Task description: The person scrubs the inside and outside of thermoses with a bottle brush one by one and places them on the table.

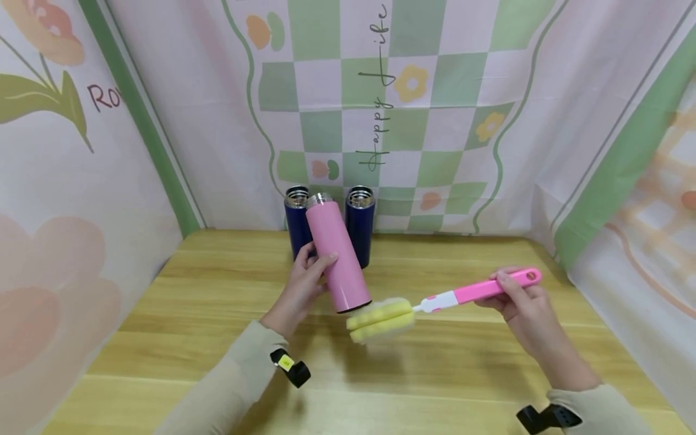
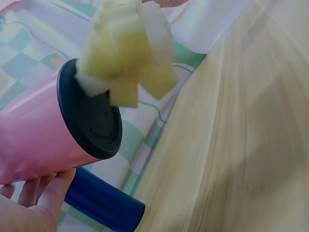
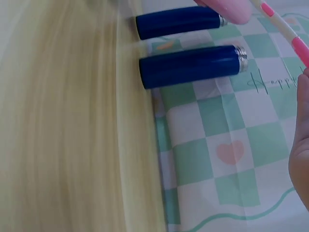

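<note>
The left hand (image 1: 302,284) has its fingers and thumb curled round the pink thermos bottle (image 1: 336,264), gripping it about the middle and holding it lifted off the worktop (image 1: 190,326), tilted so that its open steel mouth points up towards the back and its dark base faces down towards the person. The right hand (image 1: 519,300) pinches the pink handle of a bottle brush (image 1: 478,291) between curled fingers and thumb, near the end with the hanging hole. The handle runs leftwards through a white neck to a yellow sponge head (image 1: 379,319), which sits just under the bottle's dark base; from the left wrist view the sponge (image 2: 126,48) lies right against the rim of the base, though whether it truly touches I cannot tell.

All this hangs over the middle of the worktop, somewhat towards its back edge. Behind the pink bottle, at the middle of the back edge, two dark blue thermos bottles (image 1: 360,225) stand upright with their lids off, side by side and close against the checked green-and-pink cloth backdrop (image 1: 413,121). Both forearms wear beige sleeves (image 1: 234,380).
</note>
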The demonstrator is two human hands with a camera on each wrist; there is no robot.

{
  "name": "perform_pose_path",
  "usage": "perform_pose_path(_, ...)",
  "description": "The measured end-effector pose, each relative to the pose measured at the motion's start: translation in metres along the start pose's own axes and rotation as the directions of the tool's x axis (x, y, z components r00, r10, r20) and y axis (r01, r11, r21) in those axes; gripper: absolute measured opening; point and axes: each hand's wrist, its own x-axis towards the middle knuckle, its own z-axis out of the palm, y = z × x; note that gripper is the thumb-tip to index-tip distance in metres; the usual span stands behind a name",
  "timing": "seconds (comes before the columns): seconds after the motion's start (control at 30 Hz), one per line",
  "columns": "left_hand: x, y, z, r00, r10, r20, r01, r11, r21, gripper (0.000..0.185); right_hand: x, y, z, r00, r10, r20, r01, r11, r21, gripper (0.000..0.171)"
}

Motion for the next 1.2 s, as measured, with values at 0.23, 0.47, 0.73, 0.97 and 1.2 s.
perform_pose_path(0.23, -0.002, -0.002, 0.007, 1.0, 0.017, -0.001, -0.017, 0.999, -0.052, 0.07, 0.0, 0.013, 0.016, 1.0, 0.031, -0.002, -0.031, 0.996, -0.087, 0.026)
perform_pose_path(0.47, -0.002, -0.004, 0.009, 0.999, 0.015, 0.03, -0.014, 0.999, -0.039, 0.068, 0.0, 0.023, 0.025, 0.996, 0.055, -0.068, -0.069, 0.971, -0.227, 0.024)
perform_pose_path(0.73, -0.006, -0.001, 0.005, 0.999, 0.014, 0.032, -0.014, 1.0, 0.017, 0.069, -0.002, 0.015, 0.013, 0.987, 0.064, -0.146, -0.103, 0.955, -0.277, 0.023)
perform_pose_path(0.97, -0.005, -0.002, 0.002, 1.0, 0.021, 0.023, -0.022, 0.999, 0.048, 0.068, -0.004, 0.007, 0.008, 0.986, 0.052, -0.158, -0.093, 0.961, -0.261, 0.022)
perform_pose_path(1.2, -0.005, -0.004, 0.001, 0.999, 0.04, 0.015, -0.041, 0.998, 0.055, 0.067, -0.002, 0.003, 0.004, 0.995, 0.02, -0.093, -0.036, 0.984, -0.175, 0.027)
